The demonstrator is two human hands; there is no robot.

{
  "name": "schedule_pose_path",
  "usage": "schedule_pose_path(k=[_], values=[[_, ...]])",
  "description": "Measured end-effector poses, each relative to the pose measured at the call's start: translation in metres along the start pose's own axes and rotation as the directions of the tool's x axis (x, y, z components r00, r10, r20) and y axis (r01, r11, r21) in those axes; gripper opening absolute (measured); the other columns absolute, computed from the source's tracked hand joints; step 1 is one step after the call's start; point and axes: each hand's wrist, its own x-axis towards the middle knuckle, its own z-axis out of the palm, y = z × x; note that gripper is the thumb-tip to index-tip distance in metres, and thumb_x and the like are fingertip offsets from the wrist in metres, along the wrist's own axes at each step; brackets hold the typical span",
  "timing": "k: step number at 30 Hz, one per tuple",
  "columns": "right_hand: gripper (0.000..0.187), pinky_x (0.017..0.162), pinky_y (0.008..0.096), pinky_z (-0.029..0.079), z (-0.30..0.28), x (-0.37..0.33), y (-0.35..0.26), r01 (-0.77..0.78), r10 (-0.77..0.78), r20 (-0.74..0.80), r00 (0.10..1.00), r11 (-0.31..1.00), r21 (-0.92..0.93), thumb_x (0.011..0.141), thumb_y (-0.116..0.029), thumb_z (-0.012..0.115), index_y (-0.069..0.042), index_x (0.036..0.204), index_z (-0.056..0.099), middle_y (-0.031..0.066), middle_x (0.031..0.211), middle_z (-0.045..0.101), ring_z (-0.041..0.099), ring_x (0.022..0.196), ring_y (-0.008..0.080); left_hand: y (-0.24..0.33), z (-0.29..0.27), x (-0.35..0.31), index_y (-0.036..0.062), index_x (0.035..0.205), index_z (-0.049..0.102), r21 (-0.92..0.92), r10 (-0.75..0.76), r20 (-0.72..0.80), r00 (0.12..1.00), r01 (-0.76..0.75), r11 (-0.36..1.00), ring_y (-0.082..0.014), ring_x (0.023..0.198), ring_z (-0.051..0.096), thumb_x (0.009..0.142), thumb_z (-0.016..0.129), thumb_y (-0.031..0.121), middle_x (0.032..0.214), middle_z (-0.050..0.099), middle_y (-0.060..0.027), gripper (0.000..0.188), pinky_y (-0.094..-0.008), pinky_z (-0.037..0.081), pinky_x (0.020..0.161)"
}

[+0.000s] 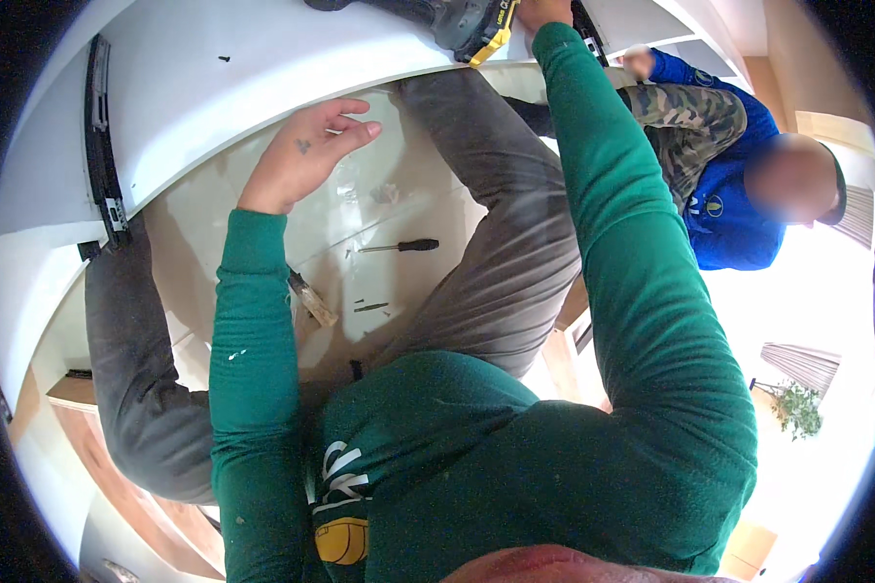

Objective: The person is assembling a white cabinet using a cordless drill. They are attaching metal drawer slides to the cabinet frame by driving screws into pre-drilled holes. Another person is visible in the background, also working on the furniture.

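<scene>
My left hand hovers past the edge of a white panel, fingers loosely bent and apart, with nothing in it. At the top edge of the picture my right hand is partly cut off, so its fingers are hidden. It is beside the black and yellow battery end of a cordless drill, which lies on the panel. Just right of that hand is a black drawer slide. Another drawer slide runs along the panel at the left. A small dark screw rests on the panel.
Between my legs, the pale floor holds a screwdriver, a wooden-handled tool, a driver bit and small screws. At the right sits another person in a blue top, a hand near the white furniture. A plant stands farther off.
</scene>
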Motion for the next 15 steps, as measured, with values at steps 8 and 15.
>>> schedule_pose_path(k=[8,15], values=[[0.055,0.110,0.0537,0.043,-0.015,0.004,-0.015,-0.339,0.331,0.072,0.941,0.916,0.215,0.097,-0.045,0.057,-0.002,0.132,0.061,0.0275,0.141,0.057,0.052,0.131,0.0468,-0.004,-0.001,-0.002,0.0026,0.136,0.063,-0.013,-0.015,-0.003,1.000,0.015,1.000,-0.0163,0.106,0.064,0.098,0.070,0.035,0.111,0.071,-0.0066,0.050,-0.0306,0.047,0.098],[0.046,0.109,0.0530,0.043,-0.011,0.005,-0.011,-0.279,0.266,0.128,0.955,0.955,0.098,0.097,-0.045,0.060,-0.012,0.128,0.068,0.0271,0.140,0.057,0.050,0.133,0.0464,0.002,-0.001,-0.004,0.0031,0.135,0.063,0.021,-0.029,-0.026,0.999,0.030,0.999,-0.0175,0.107,0.065,0.098,0.070,0.035,0.112,0.071,-0.0078,0.049,-0.0319,0.047,0.099]])
